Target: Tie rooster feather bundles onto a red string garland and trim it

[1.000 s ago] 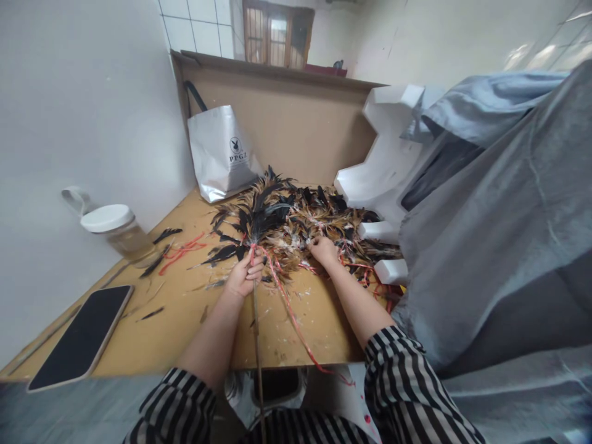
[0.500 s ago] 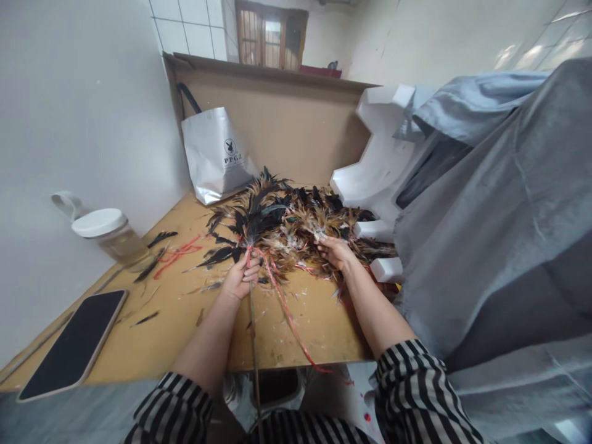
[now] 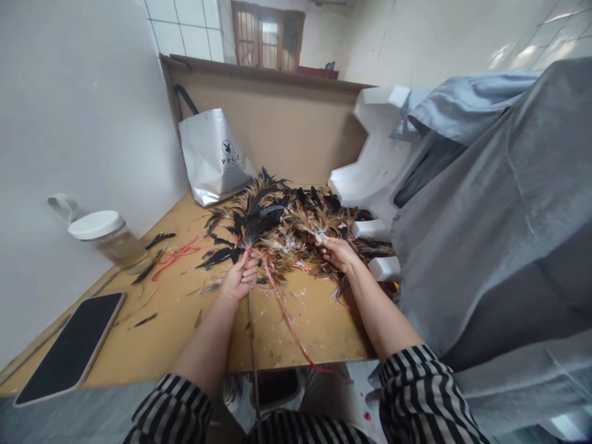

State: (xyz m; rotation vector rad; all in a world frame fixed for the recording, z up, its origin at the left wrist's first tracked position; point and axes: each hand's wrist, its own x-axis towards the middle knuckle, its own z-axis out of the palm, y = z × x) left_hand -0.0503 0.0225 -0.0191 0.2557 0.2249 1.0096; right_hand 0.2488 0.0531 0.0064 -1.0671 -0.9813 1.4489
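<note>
My left hand (image 3: 239,277) is closed around a thin stick (image 3: 252,336) whose lower end runs down past the table edge toward my lap. Black feathers (image 3: 253,223) fan out from the stick's top, just above my fingers, like the head of a feather duster. Red plastic string (image 3: 285,311) is wound at their base and trails down over the table edge. At the pile, my right hand (image 3: 337,253) pinches the pale quill ends of some brown feathers (image 3: 314,221). Its fingertips are partly lost among the plumes.
Loose feathers and red string scraps (image 3: 178,256) lie to the left, near a lidded jar (image 3: 108,240) and a phone (image 3: 71,345). A silver bag (image 3: 210,154) leans at the back. White foam (image 3: 370,154) and grey cloth (image 3: 509,216) border the right side.
My right hand stays at the brown feathers, slightly shifted. The red string's trailing end hangs a little differently near the table edge. My left hand keeps its hold; the view has moved slightly.
</note>
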